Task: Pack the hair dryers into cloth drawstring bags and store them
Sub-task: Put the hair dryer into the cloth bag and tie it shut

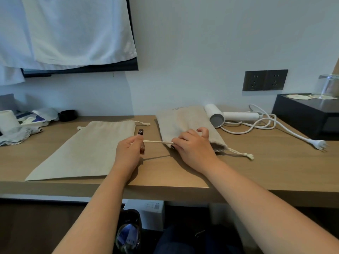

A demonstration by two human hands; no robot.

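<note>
Now two cloth bags, one hair dryer visible; left fingers pinching drawstring, right fingers gripping bag mouth.

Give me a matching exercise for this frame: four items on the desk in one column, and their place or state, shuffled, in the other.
Items:
1. flat bag
2. filled bag
3. hair dryer
4. drawstring

States:
A. bare on the desk, cord loose beside it
B. stretched taut between the left hand and the right hand
C. lying empty, on the left
D. bulging, mouth gathered under the right hand

Pairs: 1-C, 2-D, 3-A, 4-B
</note>
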